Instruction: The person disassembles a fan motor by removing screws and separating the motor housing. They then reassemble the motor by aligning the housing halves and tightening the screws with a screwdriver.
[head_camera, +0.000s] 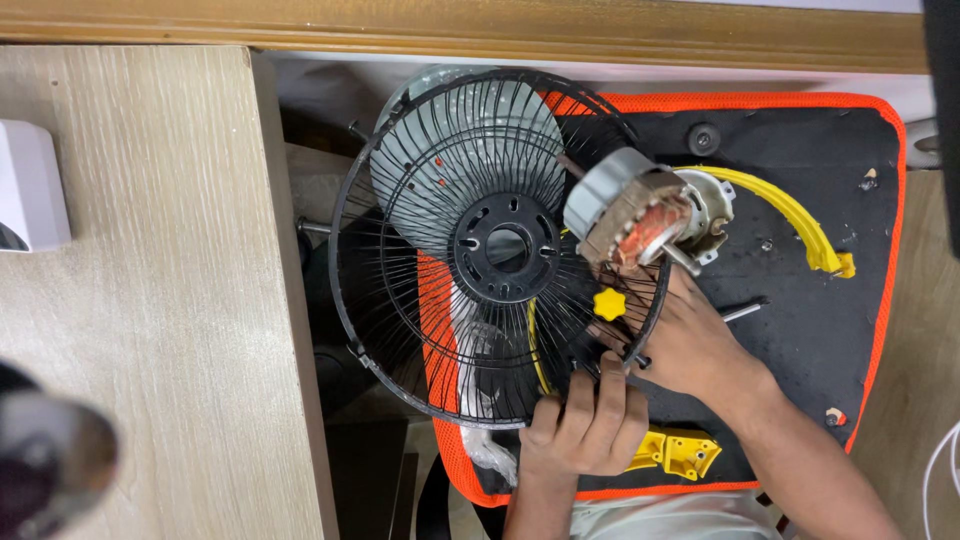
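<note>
The left hand (590, 425) is curled closed on the lower rim of the black wire fan guard (500, 250); the right hand (690, 345) grips its right edge beside the yellow knob (608, 303), the guard spreading up-left over the orange-edged mat (800, 300), motor (645, 215) just above

A white box (30, 185) sits on the wooden tabletop (150, 300).
</note>
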